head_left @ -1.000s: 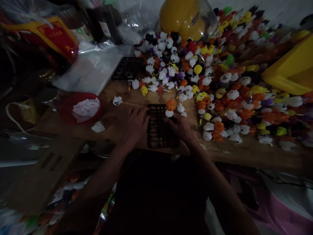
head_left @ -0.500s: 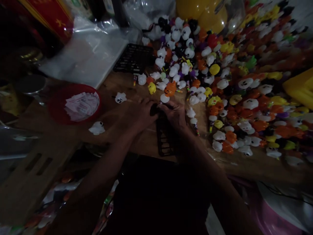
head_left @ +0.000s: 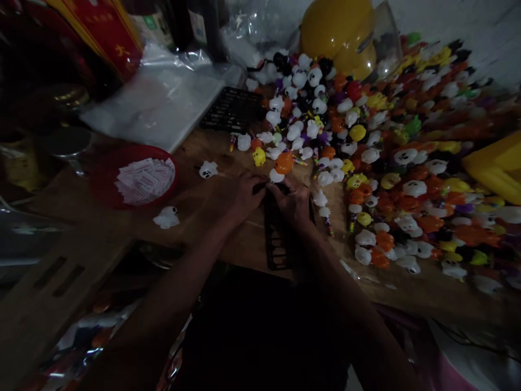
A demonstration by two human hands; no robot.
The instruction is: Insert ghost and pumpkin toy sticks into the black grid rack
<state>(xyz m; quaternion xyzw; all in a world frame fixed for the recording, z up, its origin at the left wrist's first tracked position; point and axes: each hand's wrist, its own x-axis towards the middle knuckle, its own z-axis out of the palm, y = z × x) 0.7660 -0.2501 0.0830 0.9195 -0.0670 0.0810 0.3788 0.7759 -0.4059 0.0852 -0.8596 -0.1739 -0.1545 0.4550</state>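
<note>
At the far end of a black slotted tray [head_left: 278,244], my left hand [head_left: 246,196] and my right hand [head_left: 293,201] meet with thumbs close together. The fingers of both are bent and closed, and whatever lies between them is hidden in the dark. Just beyond the fingertips shows a small white toy head [head_left: 277,175]. An orange pumpkin-like toy [head_left: 284,162] lies right behind it. To the left of my left hand are a white ghost toy [head_left: 208,169] and, closer to me, a second ghost toy [head_left: 166,217].
A big heap of small toys [head_left: 415,187] covers the right side. On the left stands a red bowl [head_left: 97,182] of printed paper slips [head_left: 145,180]. Clear plastic bags [head_left: 150,103] and another black tray [head_left: 230,108] lie behind. A yellow container [head_left: 337,32] stands at the back.
The camera view has tilted slightly, so the scene sits lower in the picture. My hands stay together over the black tray, with only small finger shifts.
</note>
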